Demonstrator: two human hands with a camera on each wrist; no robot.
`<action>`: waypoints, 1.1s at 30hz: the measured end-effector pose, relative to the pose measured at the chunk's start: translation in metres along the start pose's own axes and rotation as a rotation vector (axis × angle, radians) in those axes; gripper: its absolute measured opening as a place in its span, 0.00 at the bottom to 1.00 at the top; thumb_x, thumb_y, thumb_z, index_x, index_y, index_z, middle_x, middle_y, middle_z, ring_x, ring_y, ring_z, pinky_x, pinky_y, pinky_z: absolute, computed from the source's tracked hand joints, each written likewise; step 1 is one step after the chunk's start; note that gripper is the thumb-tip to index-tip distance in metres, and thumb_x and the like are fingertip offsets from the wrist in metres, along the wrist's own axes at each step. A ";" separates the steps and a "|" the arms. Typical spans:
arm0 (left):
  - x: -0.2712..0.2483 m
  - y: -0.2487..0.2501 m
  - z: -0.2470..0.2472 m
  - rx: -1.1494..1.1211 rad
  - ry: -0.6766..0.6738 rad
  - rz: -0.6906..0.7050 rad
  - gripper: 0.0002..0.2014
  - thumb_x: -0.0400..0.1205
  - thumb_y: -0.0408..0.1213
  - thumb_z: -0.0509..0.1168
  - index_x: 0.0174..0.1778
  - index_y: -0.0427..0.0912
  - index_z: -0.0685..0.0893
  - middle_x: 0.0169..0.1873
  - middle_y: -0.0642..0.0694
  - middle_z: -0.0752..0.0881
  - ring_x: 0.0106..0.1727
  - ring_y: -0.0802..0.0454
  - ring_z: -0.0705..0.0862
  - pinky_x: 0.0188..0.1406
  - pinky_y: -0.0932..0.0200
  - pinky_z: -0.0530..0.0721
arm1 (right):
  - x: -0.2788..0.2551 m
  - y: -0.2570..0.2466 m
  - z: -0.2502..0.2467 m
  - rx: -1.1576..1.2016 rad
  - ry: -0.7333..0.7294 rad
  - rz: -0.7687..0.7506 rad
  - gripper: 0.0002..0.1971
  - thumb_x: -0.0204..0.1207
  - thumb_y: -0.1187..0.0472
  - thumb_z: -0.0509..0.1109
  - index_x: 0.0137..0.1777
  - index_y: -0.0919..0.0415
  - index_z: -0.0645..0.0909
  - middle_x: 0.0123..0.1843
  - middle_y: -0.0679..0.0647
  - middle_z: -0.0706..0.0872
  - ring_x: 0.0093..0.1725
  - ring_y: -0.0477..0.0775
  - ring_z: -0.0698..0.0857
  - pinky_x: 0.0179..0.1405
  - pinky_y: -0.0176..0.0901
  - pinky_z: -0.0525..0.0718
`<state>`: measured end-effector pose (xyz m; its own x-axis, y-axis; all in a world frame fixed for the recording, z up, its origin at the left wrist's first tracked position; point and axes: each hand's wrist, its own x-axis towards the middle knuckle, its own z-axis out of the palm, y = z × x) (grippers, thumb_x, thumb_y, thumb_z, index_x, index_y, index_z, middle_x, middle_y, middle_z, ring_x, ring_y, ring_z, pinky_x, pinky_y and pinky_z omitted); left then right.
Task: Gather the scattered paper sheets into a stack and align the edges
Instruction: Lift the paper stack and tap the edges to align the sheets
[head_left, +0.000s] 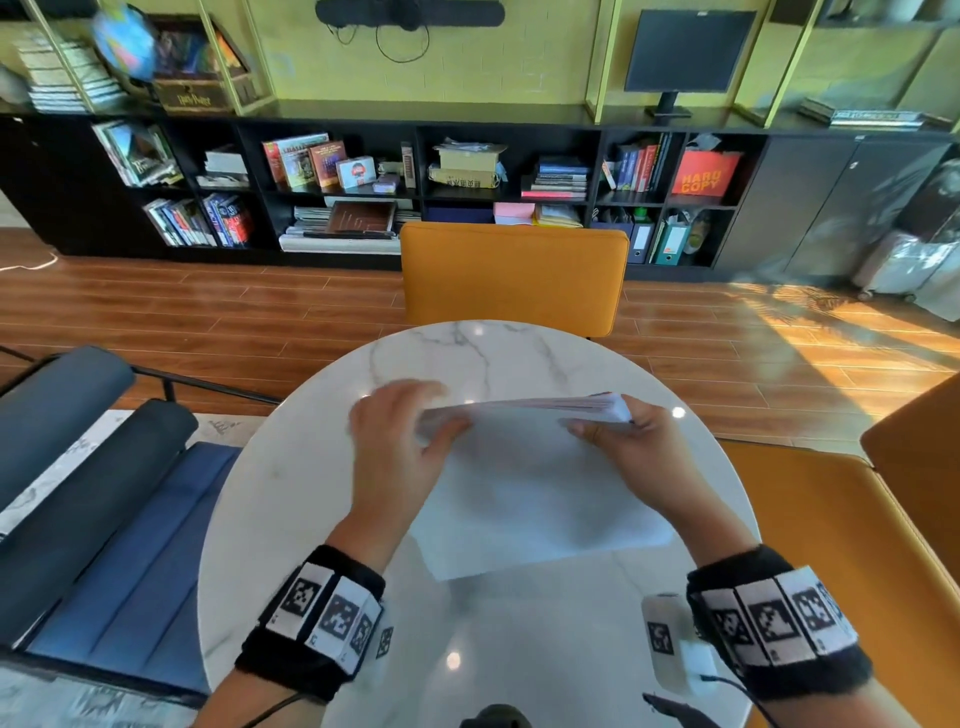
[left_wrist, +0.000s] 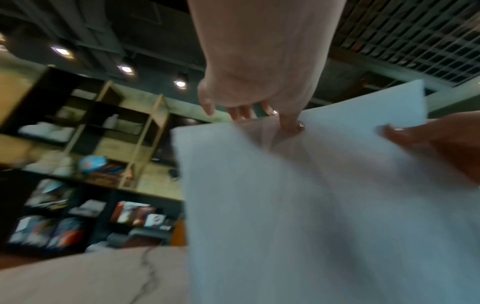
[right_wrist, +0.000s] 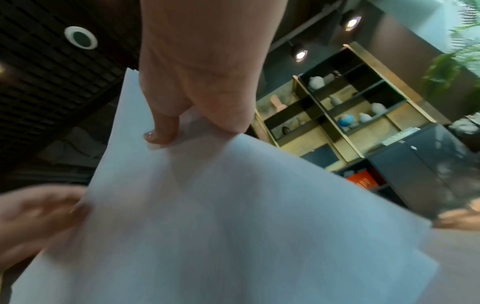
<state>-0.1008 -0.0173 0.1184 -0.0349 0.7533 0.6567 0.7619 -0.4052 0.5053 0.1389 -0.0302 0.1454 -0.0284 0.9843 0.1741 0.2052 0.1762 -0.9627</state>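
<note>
A stack of white paper sheets stands tilted on the round marble table, top edge away from me, lower edge down at the tabletop. My left hand grips the stack's upper left corner, thumb on the near face and fingers behind. My right hand grips the upper right corner the same way. In the left wrist view the paper stack fills the frame, with my left hand at its top edge. The right wrist view shows my right hand pinching the paper stack. Both wrist views are blurred.
An orange chair stands across the table, another orange chair at the right and a blue chair at the left. A black bookshelf lines the far wall. No loose sheets show on the table.
</note>
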 end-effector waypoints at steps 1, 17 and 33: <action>-0.003 -0.009 -0.004 -0.030 0.060 -0.145 0.26 0.69 0.52 0.75 0.58 0.41 0.81 0.54 0.45 0.86 0.58 0.51 0.80 0.59 0.52 0.76 | -0.002 0.003 -0.003 0.076 0.017 0.053 0.08 0.71 0.67 0.75 0.39 0.52 0.90 0.35 0.47 0.92 0.38 0.45 0.89 0.42 0.39 0.87; -0.042 0.007 0.035 -0.507 0.287 -0.625 0.08 0.81 0.33 0.66 0.55 0.44 0.76 0.51 0.47 0.84 0.50 0.55 0.83 0.53 0.75 0.78 | -0.015 0.060 0.023 0.187 0.296 0.124 0.07 0.77 0.66 0.70 0.52 0.61 0.86 0.41 0.46 0.90 0.39 0.36 0.88 0.41 0.29 0.85; -0.078 0.001 0.060 -0.536 0.154 -0.742 0.12 0.85 0.35 0.60 0.65 0.44 0.75 0.49 0.60 0.81 0.53 0.56 0.82 0.54 0.70 0.76 | -0.029 0.114 0.044 0.143 0.395 0.300 0.01 0.74 0.65 0.73 0.44 0.59 0.85 0.36 0.51 0.86 0.35 0.44 0.83 0.34 0.31 0.80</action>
<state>-0.0591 -0.0452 0.0343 -0.5084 0.8541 0.1095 0.1109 -0.0612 0.9919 0.1202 -0.0380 0.0214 0.3884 0.9184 -0.0759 0.0110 -0.0869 -0.9962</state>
